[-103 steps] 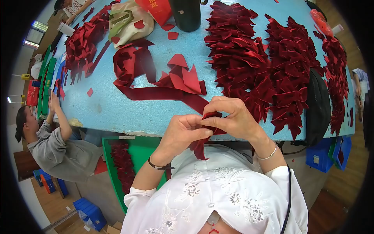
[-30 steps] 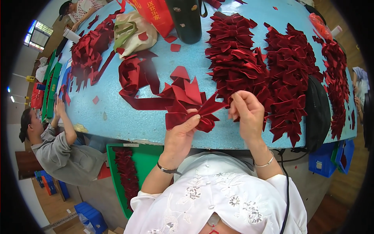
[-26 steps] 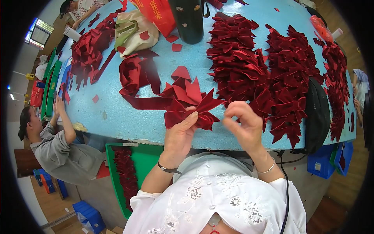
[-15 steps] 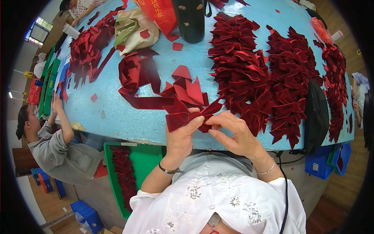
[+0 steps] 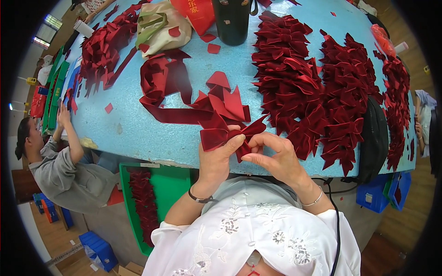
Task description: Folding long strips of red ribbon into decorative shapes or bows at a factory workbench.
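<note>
- While the blue tabletop [image 5: 133,138] spreads beyond the held bow [image 5: 215,139], the clock's centre here, rows of bows [image 5: 290,83] cover it toward 2 o'clock.
- Green bin [image 5: 172,181], with more bows, low at 8 o'clock.
- Loose ribbon [image 5: 177,115] at 10 o'clock.
- Bag [image 5: 179,42] at 11 o'clock.
- Black cup [image 5: 232,25], 12 o'clock.
- Left hand [image 5: 213,161]: grip holding the held bow, thumb across its middle.
- Right hand [image 5: 278,156], 4 o'clock: grip narrow at the bow's lower tail; whether pinching, I cannot tell.
</note>
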Demonstrator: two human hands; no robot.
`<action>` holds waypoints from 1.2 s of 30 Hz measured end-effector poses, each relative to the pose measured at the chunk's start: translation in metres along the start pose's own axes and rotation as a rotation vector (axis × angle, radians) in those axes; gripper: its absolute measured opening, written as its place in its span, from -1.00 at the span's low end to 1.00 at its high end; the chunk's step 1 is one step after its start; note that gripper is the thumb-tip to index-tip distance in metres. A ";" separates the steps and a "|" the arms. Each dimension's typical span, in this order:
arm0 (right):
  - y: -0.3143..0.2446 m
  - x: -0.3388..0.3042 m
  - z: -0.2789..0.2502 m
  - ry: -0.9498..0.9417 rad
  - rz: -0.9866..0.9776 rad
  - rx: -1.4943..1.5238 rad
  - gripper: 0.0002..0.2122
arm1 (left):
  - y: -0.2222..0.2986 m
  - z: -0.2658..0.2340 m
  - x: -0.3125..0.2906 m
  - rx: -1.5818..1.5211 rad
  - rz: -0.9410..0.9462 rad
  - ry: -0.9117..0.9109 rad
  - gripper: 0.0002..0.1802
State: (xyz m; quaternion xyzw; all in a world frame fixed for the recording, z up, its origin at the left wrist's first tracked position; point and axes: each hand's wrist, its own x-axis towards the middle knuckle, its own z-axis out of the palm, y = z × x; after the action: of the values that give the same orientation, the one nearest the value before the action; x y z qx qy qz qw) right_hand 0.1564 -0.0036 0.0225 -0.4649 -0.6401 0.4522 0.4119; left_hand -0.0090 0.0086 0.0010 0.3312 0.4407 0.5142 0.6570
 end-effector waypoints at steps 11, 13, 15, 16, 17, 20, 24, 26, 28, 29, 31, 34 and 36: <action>0.010 -0.003 0.005 0.011 -0.062 0.264 -0.88 | 0.003 -0.001 -0.005 0.087 0.040 0.009 -0.69; 0.002 -0.003 0.005 0.059 -0.134 0.210 -0.90 | 0.004 0.003 -0.006 0.021 0.017 -0.002 -0.70; -0.001 -0.006 0.008 0.070 -0.096 0.240 -0.90 | 0.008 0.004 -0.007 0.038 0.011 -0.021 -0.70; -0.003 -0.008 0.010 0.079 -0.058 0.271 -0.91 | 0.009 0.005 -0.007 0.053 0.005 -0.038 -0.70; -0.003 -0.009 0.011 0.088 -0.020 0.302 -0.91 | 0.010 0.006 -0.007 0.069 -0.002 -0.056 -0.70; 0.003 -0.011 0.006 -0.007 -0.069 0.250 -0.88 | 0.005 0.004 -0.008 0.052 -0.032 -0.039 -0.70; 0.008 -0.007 0.002 -0.019 -0.111 0.205 -0.79 | 0.007 0.003 -0.009 -0.003 -0.076 -0.040 -0.71; 0.008 -0.007 0.001 0.000 -0.119 0.196 -0.76 | 0.007 0.003 -0.009 -0.026 -0.091 -0.046 -0.71; 0.006 -0.006 0.002 0.060 -0.044 0.308 -0.68 | 0.008 0.004 -0.008 -0.085 -0.098 -0.023 -0.71; 0.006 -0.006 0.002 0.090 -0.008 0.364 -0.65 | 0.008 0.004 -0.007 -0.114 -0.100 -0.012 -0.71; 0.008 -0.006 0.002 0.171 -0.012 0.388 -0.64 | 0.008 0.006 -0.007 -0.126 -0.067 0.012 -0.71; 0.011 -0.008 0.003 0.333 -0.021 0.438 -0.62 | 0.006 0.007 -0.005 -0.153 -0.002 0.060 -0.71; 0.008 -0.010 0.003 0.333 0.042 0.466 -0.62 | 0.005 0.006 -0.002 -0.193 0.024 0.079 -0.69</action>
State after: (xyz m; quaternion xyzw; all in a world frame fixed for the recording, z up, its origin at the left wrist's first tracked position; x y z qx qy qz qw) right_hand 0.1578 -0.0129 0.0132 -0.4389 -0.4327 0.5130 0.5975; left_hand -0.0053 0.0075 0.0082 0.2513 0.4108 0.5749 0.6615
